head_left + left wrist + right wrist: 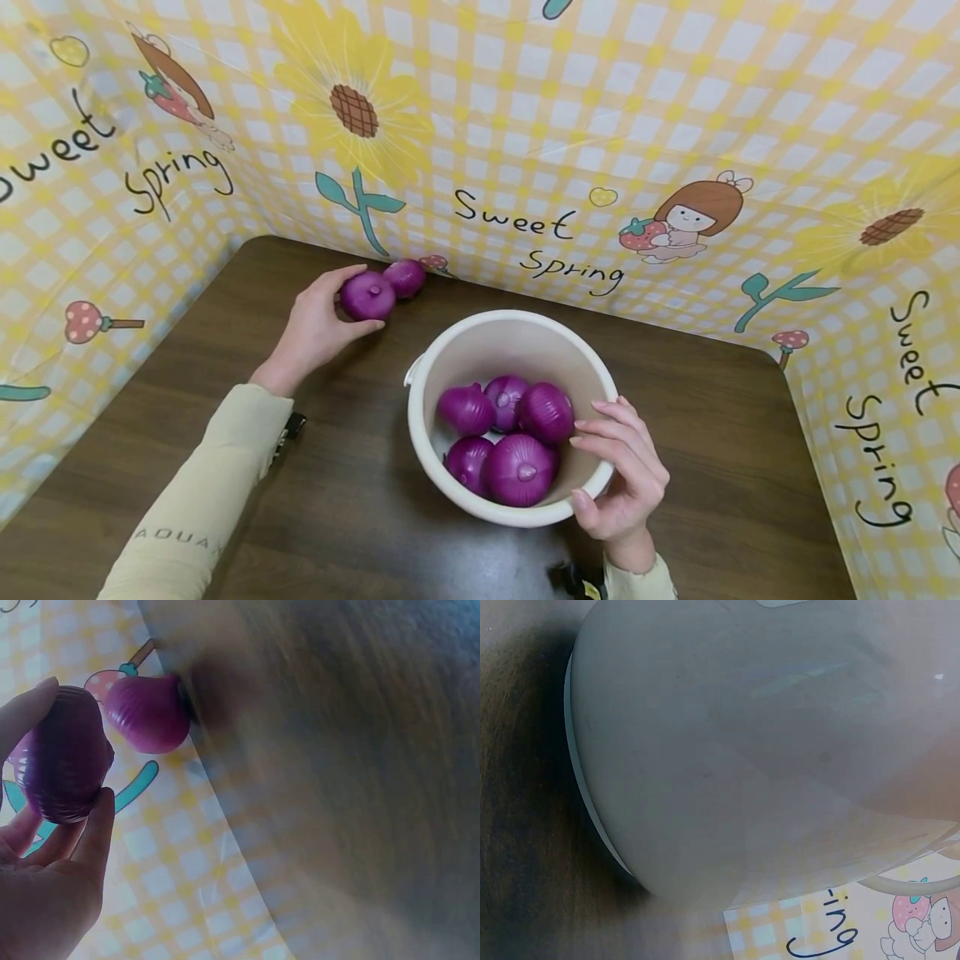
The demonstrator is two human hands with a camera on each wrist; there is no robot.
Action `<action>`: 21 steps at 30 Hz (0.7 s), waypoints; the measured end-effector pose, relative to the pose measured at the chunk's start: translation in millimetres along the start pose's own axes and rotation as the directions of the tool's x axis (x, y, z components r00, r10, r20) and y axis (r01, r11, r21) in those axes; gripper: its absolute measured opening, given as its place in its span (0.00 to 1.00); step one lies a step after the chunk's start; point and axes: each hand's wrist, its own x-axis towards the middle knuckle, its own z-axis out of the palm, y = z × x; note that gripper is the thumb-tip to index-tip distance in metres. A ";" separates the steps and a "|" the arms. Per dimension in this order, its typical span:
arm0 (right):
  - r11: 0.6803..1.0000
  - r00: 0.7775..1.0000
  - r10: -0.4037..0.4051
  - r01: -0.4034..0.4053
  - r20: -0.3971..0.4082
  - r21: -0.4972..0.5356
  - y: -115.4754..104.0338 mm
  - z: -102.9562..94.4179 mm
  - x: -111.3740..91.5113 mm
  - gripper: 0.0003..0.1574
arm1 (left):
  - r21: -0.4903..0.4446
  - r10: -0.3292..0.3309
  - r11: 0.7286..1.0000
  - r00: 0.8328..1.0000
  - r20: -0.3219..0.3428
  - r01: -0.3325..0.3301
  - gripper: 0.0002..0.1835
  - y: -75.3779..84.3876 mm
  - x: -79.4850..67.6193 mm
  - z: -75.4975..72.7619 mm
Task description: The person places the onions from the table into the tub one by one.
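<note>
A white bucket (513, 316) stands on the table with several purple onions (522, 469) inside. My right hand (626, 471) holds the bucket's right rim, fingers over the inner wall and thumb at the front edge. At the back left, my left hand (318, 321) grips an onion (367, 295) between thumb and fingers; the same onion (64, 754) fills the left side of the left wrist view. Just right of it another onion (405, 278) lies on the table by the cloth wall. In the right wrist view the bucket's outer side (727, 765) covers most of the frame.
A dark wooden table (352, 450) extends under everything. Yellow checked cloth walls (495, 125) with printed flowers and lettering rise along its back and both sides. The bucket's handle joint (412, 371) sticks out on its left.
</note>
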 end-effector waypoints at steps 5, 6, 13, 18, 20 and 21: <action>1.000 1.000 -0.001 0.001 0.002 -0.002 -0.4 0.1 -0.1 0.32 | 0.007 0.010 1.000 1.000 0.002 -0.010 0.42 4.4 -0.1 0.6; 1.000 1.000 -0.002 0.002 0.001 -0.002 -0.3 0.1 0.0 0.32 | 0.007 0.014 1.000 1.000 0.003 -0.014 0.42 5.4 -0.1 0.4; 1.000 1.000 -0.003 0.003 -0.006 0.001 0.2 0.6 0.6 0.32 | 0.000 0.046 0.999 0.999 -0.005 -0.046 0.42 12.2 -0.3 1.0; 1.000 1.000 -0.002 0.002 -0.003 -0.002 0.4 0.5 0.9 0.32 | -0.011 0.047 0.999 0.999 -0.002 -0.047 0.42 16.8 -2.9 1.6; 1.000 1.000 -0.003 0.003 -0.001 -0.004 0.5 0.6 1.0 0.32 | -0.015 0.053 0.998 0.999 -0.003 -0.053 0.42 17.8 -3.6 2.6; 1.000 1.000 -0.004 0.004 0.000 -0.005 0.5 0.7 1.0 0.32 | -0.017 0.056 0.998 0.998 -0.003 -0.056 0.43 18.4 -3.9 3.0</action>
